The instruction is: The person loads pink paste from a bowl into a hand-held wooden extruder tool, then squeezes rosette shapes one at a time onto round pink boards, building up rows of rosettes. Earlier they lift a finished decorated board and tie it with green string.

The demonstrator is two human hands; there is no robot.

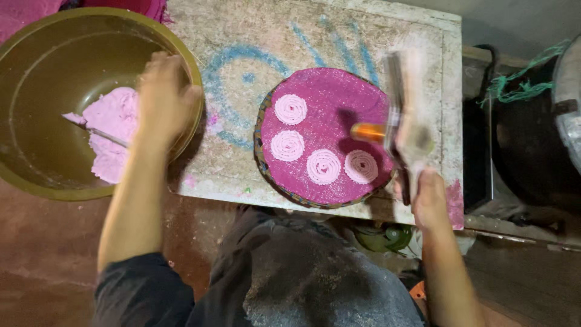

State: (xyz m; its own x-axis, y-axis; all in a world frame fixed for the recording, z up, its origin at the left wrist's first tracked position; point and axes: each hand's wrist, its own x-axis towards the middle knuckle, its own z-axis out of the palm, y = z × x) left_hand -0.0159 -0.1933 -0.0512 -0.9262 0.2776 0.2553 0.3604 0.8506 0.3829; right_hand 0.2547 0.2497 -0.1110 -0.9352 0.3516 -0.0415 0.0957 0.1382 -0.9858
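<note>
The dough press (396,115) is a metal tool with an orange barrel, held over the right edge of the round magenta mat (324,103); its long handles run roughly away from the person, from near edge to far edge of the mat, while the orange barrel sticks out sideways toward the mat's centre; the upper part is blurred, so its finer shape cannot be told; the right hand (428,197) is closed around the near end of the handles, just off the mat's near right rim. On the mat lie four pale pink spirals (323,166) of dough, two stacked on the left side and two along the near edge, the last one just below the orange barrel. The mat rests on a pale, rough bench (242,30) marked with blue painted curves that show to the mat's left and beyond it. Left of the mat, off the bench's edge, sits a wide olive bowl (36,60) holding a lump of pink dough (112,130) with a thin spoon (100,134) lying in it; the left hand (162,100) hangs over the bowl's right rim, fingers curled loosely toward the dough, gripping nothing visible. Right of the mat, past the bench, a dark vessel (532,151) stands with green string (520,85) at its top.
</note>
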